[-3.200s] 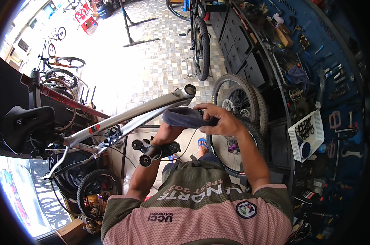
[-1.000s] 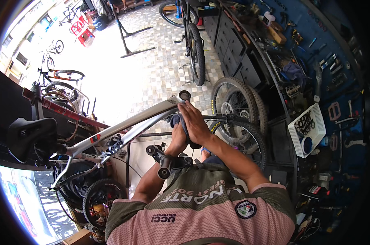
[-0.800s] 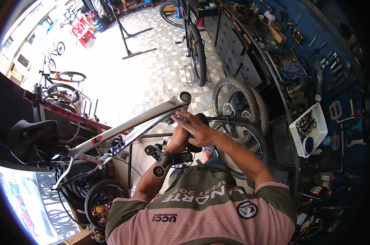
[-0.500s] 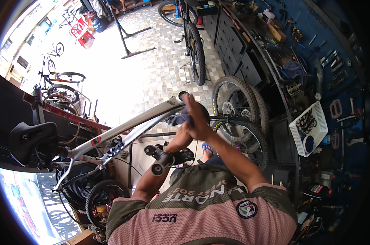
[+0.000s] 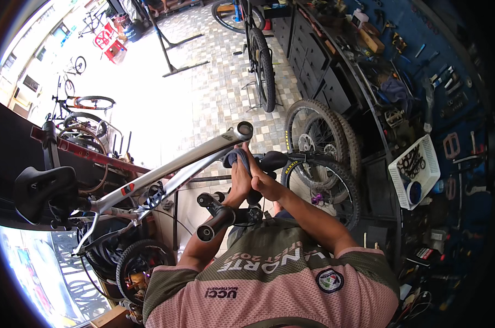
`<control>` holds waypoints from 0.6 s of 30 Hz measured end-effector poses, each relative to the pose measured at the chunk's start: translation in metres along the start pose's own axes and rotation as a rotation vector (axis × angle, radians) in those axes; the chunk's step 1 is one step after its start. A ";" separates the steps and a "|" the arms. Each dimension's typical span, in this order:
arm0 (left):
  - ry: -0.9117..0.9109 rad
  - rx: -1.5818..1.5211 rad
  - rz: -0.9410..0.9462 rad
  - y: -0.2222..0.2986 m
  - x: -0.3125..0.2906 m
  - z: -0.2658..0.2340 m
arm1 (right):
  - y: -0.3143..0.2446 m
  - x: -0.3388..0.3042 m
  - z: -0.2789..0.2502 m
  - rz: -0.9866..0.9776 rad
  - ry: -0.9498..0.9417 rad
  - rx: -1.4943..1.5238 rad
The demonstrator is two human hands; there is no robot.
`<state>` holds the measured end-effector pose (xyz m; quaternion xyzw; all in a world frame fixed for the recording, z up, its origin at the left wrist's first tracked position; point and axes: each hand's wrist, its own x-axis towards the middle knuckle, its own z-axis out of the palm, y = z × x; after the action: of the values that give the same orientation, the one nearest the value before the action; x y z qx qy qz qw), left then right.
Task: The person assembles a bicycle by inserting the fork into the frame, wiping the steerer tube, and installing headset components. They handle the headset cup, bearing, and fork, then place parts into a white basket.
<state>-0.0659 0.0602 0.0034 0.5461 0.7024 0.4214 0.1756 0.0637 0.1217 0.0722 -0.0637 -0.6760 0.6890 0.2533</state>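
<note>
Far left of the frame: a black padded bicycle saddle [image 5: 46,188], sitting beside a bare silver metal bicycle frame [image 5: 165,168], which is slanting up toward the centre.

Centre, below the frame's open front end: a black tubular metal handlebar-stem part [image 5: 221,221], lying over the left forearm.

Centre, just below the frame's front end: a dark grey soft cloth [image 5: 231,156], lying between and about the fingers of both hands.

Left hand [image 5: 239,183]: pointing up the frame, palm turned inward, wrist passing behind the stem part; fingers reaching straight into the cloth, tips partly covered, so whether they are gripping cannot be told.

Right hand [image 5: 265,186]: leaning up and left, palm facing the left hand, fingers extending straight, not curling; forearm slanting in from lower right.

Step in hand, as judged: pressing or rubbing the cloth between flat palms. The next move would be calling for even palm pressure, keeping the cloth from slipping.

Right of centre: black-tyred bicycle wheels [image 5: 339,131], standing upright. Further right: a white plastic perforated basket [image 5: 430,183], holding dark small parts.
</note>
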 end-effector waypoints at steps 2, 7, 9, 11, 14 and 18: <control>-0.052 -0.002 -0.158 0.009 0.001 -0.003 | 0.004 -0.007 -0.004 0.014 -0.015 -0.011; -0.101 -0.259 -0.561 0.038 0.015 -0.011 | 0.029 -0.025 -0.004 0.010 -0.035 0.147; -0.107 -0.323 -0.576 0.043 0.012 -0.012 | 0.031 -0.033 -0.005 0.024 -0.050 0.175; -0.077 -0.453 -0.619 0.027 0.010 -0.006 | 0.025 -0.039 -0.005 0.046 -0.071 0.157; -0.087 -0.888 -0.827 0.008 0.011 0.000 | 0.006 -0.046 -0.005 0.110 -0.133 0.353; -0.133 -1.052 -0.840 0.019 0.011 -0.019 | -0.002 -0.050 -0.016 0.118 -0.145 0.464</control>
<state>-0.0711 0.0637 0.0313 0.0932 0.5439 0.5686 0.6100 0.1143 0.1146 0.0606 0.0064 -0.5112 0.8421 0.1715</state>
